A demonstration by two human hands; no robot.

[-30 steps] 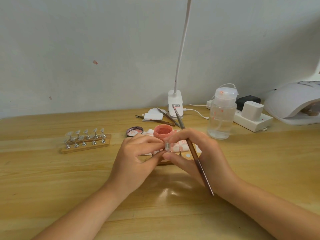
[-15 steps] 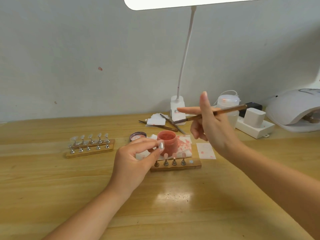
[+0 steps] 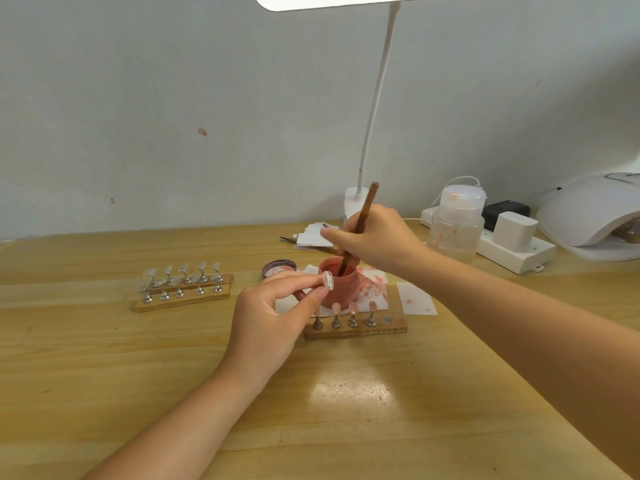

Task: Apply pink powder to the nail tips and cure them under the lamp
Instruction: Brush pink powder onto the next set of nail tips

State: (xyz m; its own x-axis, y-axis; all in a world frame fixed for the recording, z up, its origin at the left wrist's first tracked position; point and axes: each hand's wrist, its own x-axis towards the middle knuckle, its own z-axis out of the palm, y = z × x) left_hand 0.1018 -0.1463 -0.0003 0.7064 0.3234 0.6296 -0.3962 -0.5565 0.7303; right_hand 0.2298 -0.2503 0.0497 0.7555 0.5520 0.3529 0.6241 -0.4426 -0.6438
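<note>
The left hand (image 3: 266,317) pinches one clear nail tip (image 3: 327,280); the right hand (image 3: 377,242) grips one brush (image 3: 360,223) dipped into one pink powder jar (image 3: 341,289). Four tipped pegs stand on the near wooden stand (image 3: 356,331) on the tabletop (image 3: 173,368).

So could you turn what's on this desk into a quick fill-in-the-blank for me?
1. The brush in the right hand dips into the ____ jar.
2. The left hand pinches a clear ____.
3. The wooden strip by the jar holds ____ pink tips.

Missing words: pink; nail tip; four
</note>
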